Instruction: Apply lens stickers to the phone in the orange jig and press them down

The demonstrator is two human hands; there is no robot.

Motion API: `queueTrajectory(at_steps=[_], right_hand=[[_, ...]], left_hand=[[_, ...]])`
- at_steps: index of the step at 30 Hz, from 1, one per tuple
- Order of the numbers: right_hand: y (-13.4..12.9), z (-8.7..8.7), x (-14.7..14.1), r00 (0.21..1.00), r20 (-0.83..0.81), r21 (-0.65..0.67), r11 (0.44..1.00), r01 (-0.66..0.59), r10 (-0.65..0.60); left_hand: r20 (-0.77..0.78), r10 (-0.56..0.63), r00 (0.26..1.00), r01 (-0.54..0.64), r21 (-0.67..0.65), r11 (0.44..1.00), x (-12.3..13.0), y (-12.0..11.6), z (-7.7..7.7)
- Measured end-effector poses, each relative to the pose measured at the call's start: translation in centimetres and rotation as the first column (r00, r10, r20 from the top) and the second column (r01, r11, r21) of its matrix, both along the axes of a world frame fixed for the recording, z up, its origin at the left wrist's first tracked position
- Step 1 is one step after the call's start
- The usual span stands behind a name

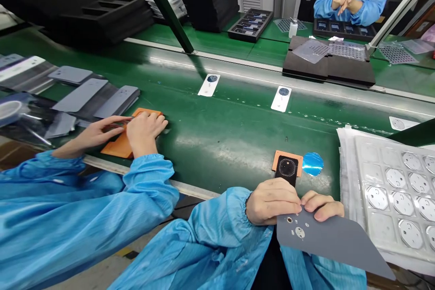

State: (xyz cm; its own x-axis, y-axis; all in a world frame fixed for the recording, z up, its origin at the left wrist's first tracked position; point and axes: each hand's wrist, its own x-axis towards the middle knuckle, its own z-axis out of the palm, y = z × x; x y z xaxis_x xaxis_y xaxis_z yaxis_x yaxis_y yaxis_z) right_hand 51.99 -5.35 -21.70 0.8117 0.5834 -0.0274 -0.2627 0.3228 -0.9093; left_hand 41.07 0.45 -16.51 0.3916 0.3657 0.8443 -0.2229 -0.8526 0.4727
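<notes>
My left hand (273, 199) and my right hand (322, 205) are close together at the belt's near edge. Both pinch the upper edge of a thin grey panel (336, 240) with small holes and a round mark near its left end; the panel slants down to the right. Just beyond my left hand, a black plate (287, 167) with a round ring rests on an orange fixture (277, 156), its lower part hidden by my fingers. Against the fixture's right side lies a shiny blue film disc (312, 164).
Right of me, a clear tray (365, 167) holds several round silver parts. White plates with dark discs (283, 93) lie along the green belt (217, 145). At left, a co-worker's hands (144, 131) work at another orange fixture (115, 147), near grey panels (81, 95). Another person sits across.
</notes>
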Motion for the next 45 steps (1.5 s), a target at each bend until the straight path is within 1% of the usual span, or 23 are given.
queueTrajectory(at_steps=[1, 2, 3, 4, 5, 6, 8, 9, 12, 15, 18, 21, 24, 28, 31, 34, 38, 45], right_hand=[[-0.2, 0.5, 2.0, 0.987, 0.067, 0.054, 0.987, -0.153, 0.149], [-0.2, 1.0, 3.7, 0.949, 0.157, 0.095, 0.953, -0.289, 0.272], [-0.2, 1.5, 5.0, 0.885, 0.244, 0.124, 0.893, -0.433, 0.396], [-0.2, 1.8, 5.8, 0.815, 0.308, 0.141, 0.824, -0.549, 0.491], [-0.2, 2.0, 6.4, 0.763, 0.341, 0.151, 0.77, -0.62, 0.548], [-0.1, 2.1, 6.6, 0.745, 0.341, 0.164, 0.744, -0.647, 0.573], [-0.1, 1.9, 6.6, 0.717, 0.33, 0.187, 0.702, -0.687, 0.613], [-0.1, 1.8, 6.5, 0.711, 0.324, 0.193, 0.693, -0.695, 0.624], [-0.3, 1.4, 6.5, 0.714, 0.306, 0.213, 0.686, -0.696, 0.63], [-0.3, 1.3, 6.7, 0.705, 0.3, 0.227, 0.669, -0.707, 0.643], [-0.3, 1.2, 6.8, 0.71, 0.29, 0.218, 0.678, -0.702, 0.642], [-0.4, 0.8, 6.7, 0.716, 0.219, 0.22, 0.682, -0.698, 0.662], [-0.4, 0.3, 6.7, 0.716, 0.135, 0.255, 0.675, -0.693, 0.685], [-0.6, -0.5, 7.0, 0.73, 0.043, 0.307, 0.686, -0.659, 0.682], [-0.7, -0.9, 7.1, 0.72, -0.036, 0.336, 0.687, -0.644, 0.693], [-0.7, -1.2, 7.0, 0.71, -0.079, 0.326, 0.691, -0.645, 0.7], [-0.7, -1.1, 7.0, 0.716, -0.051, 0.291, 0.696, -0.656, 0.696], [-0.3, 0.1, 6.5, 0.677, 0.096, 0.262, 0.638, -0.724, 0.729]], left_hand=[[0.0, -0.009, 1.0, 0.009, -0.059, 0.998, 0.1, -0.1, 0.0], [-0.002, -0.009, 1.0, 0.008, -0.136, 0.991, 0.2, -0.1, 0.0], [0.0, 0.001, 1.0, -0.001, -0.221, 0.975, 0.2, -0.2, 0.1], [0.003, 0.023, 1.0, -0.021, -0.303, 0.953, 0.3, -0.3, 0.2], [0.005, 0.048, 0.999, -0.043, -0.368, 0.929, 0.3, -0.4, 0.4], [0.007, 0.076, 0.997, -0.066, -0.413, 0.908, 0.4, -0.4, 0.5], [0.013, 0.112, 0.994, -0.094, -0.45, 0.888, 0.3, -0.5, 0.9], [0.015, 0.116, 0.993, -0.097, -0.45, 0.888, 0.3, -0.5, 1.0], [0.034, 0.121, 0.992, -0.094, -0.434, 0.896, 0.3, -0.5, 1.2], [0.066, 0.113, 0.991, -0.077, -0.402, 0.913, 0.2, -0.6, 1.3], [0.081, 0.086, 0.993, -0.052, -0.354, 0.934, 0.4, -0.6, 1.5], [0.067, 0.1, 0.993, -0.073, -0.323, 0.944, 0.7, -0.7, 1.6], [0.035, 0.125, 0.992, -0.108, -0.311, 0.944, 1.0, -0.8, 1.6], [0.008, 0.127, 0.992, -0.119, -0.301, 0.946, 1.3, -0.9, 1.3], [0.014, 0.125, 0.992, -0.116, -0.289, 0.95, 1.5, -1.0, 1.4], [0.013, 0.134, 0.991, -0.125, -0.275, 0.953, 1.7, -1.1, 1.6], [0.03, 0.142, 0.989, -0.129, -0.268, 0.955, 1.8, -1.1, 1.9], [0.073, 0.122, 0.99, -0.095, -0.297, 0.95, 2.0, -1.3, 2.1]])
